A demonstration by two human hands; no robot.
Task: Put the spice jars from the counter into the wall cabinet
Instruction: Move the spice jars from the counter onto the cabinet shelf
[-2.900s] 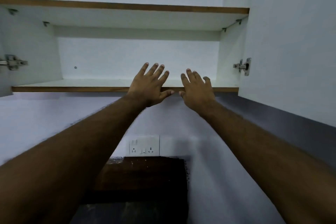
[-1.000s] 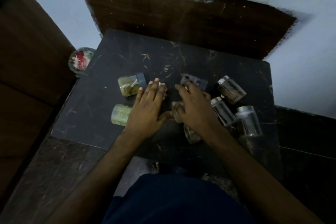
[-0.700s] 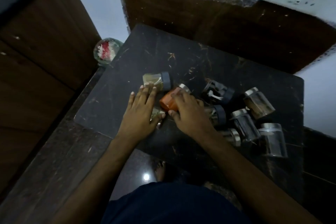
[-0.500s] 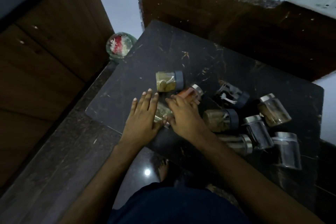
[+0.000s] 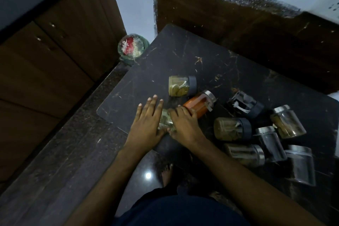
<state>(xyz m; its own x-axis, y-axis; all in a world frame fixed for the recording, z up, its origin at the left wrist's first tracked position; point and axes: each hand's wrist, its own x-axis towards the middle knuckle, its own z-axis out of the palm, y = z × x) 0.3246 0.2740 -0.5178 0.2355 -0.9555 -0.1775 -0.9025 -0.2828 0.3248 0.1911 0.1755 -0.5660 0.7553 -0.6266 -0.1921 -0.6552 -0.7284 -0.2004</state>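
Pickup step, nothing shelved yet – left hand (image 5: 146,126) lies flat-fingered beside a greenish spice jar (image 5: 165,119) near the worktop's (image 5: 176,57) front-left edge, right hand (image 5: 184,124) curls onto it – next: lift to cabinet.

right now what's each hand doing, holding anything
Left hand: open, fingers straight, lying flat against the greenish jar between the hands.
Right hand: fingers over the orange jar; a real grip cannot be told.

Counter (image 5: 165,64): lying under all the spice jars.
Hands: left hand (image 5: 146,124) and right hand (image 5: 185,126) flanking one jar (image 5: 165,120).
Other jars (image 5: 256,134): lying clustered to the right.
Bin (image 5: 131,47): sitting beyond the counter's left corner.
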